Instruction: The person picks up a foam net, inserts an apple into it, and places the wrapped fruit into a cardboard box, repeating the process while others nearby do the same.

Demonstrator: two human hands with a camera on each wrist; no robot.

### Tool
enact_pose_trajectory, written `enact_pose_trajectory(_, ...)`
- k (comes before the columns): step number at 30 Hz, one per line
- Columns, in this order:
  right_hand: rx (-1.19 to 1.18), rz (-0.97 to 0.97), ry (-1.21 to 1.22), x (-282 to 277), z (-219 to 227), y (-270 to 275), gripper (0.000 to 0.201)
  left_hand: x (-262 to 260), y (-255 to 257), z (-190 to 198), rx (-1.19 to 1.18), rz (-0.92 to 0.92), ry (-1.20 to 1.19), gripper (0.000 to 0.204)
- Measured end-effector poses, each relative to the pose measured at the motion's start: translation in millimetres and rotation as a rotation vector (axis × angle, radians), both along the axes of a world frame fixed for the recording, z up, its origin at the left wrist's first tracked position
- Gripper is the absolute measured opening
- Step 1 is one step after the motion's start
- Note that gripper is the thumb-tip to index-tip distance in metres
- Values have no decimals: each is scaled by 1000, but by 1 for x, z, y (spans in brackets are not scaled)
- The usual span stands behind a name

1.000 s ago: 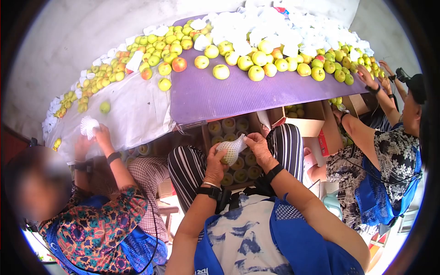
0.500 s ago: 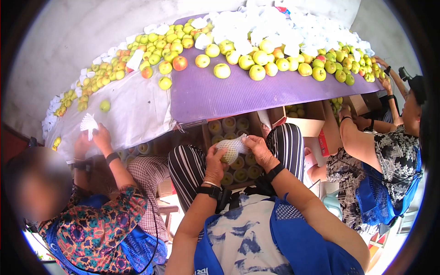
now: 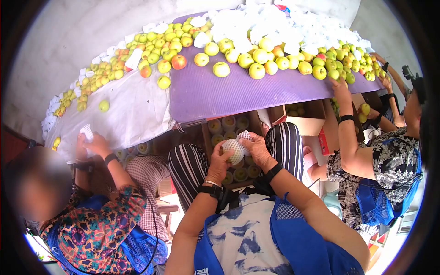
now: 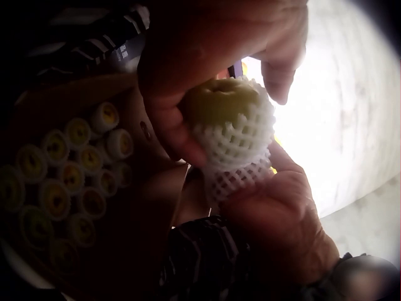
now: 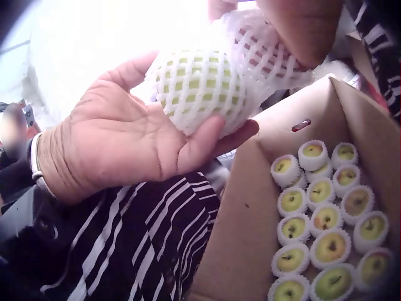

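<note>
A green apple [image 4: 222, 103] sits in a white foam net sleeve [image 3: 234, 150], held over my lap between both hands. My left hand [image 3: 217, 164] cradles the apple's rounded part, fingers and thumb curved round it. In the right wrist view, green skin shows through the mesh above that palm. My right hand [image 3: 260, 153] pinches the sleeve's loose end [image 5: 266, 50], which is bunched up close against the apple. One end of the apple, with its dimple, is bare in the left wrist view.
Below my hands, a cardboard box [image 5: 235, 219] holds several sleeved apples [image 5: 329, 244]. Loose apples and a pile of white foam sleeves [image 3: 256, 27] lie on the purple mat [image 3: 220, 98]. People sit on both sides; the left one holds a sleeve [image 3: 86, 132]. Another box [image 3: 305, 126] stands right.
The sleeve's loose end, earlier stretched out to the right, is now gathered against the apple by my right hand. The person at right has reached up to the apples on the mat.
</note>
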State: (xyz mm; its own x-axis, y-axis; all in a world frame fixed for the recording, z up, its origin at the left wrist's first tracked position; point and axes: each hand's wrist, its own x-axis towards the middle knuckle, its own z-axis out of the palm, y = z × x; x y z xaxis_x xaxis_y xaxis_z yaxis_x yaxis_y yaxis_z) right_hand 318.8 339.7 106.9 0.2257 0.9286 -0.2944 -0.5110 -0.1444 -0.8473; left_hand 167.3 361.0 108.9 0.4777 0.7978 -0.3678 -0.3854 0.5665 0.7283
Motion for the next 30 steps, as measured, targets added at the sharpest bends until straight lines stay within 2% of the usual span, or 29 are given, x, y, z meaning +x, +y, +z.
enact_pose_trajectory(3,-17,-7,-112,0,-9,2,13,2,-1,-1,12,-50,50,44)
enact_pose_trajectory(5,132,-112,-607,-4,-19,6,11,3,-1,1,14,-84,195,43)
enact_pose_trajectory(6,131,-110,-606,-3,-24,5,11,4,-2,2,12,-83,196,43)
enact_pose_trajectory(8,248,-76,-913,-5,-10,3,15,5,-3,2,5,-63,229,43)
enact_pose_trajectory(9,247,-74,-912,-7,-3,1,15,6,-3,1,4,-61,229,43)
enact_pose_trajectory(11,315,60,-1098,-10,10,-1,18,6,0,-4,-29,10,239,40)
enact_pose_trajectory(12,317,62,-1098,-13,16,-2,18,6,1,-8,-29,12,239,40)
enact_pose_trajectory(14,490,43,-1237,-19,23,-5,16,3,3,-12,-104,109,161,37)
enact_pose_trajectory(18,601,77,-1387,-22,24,-7,19,-2,5,-20,-144,140,41,34)
enact_pose_trajectory(20,672,65,-1452,-25,26,-8,20,-4,6,-24,-211,133,-169,34)
enact_pose_trajectory(21,673,63,-1453,-25,29,-8,20,-4,6,-25,-209,131,-169,34)
enact_pose_trajectory(23,637,125,-1516,-25,34,-9,21,-4,5,-13,-189,97,-405,36)
enact_pose_trajectory(26,669,115,-1532,-26,36,-11,21,-2,5,-12,-139,68,-503,39)
enact_pose_trajectory(30,747,128,-1478,-29,41,-15,21,0,5,-19,-98,119,-407,41)
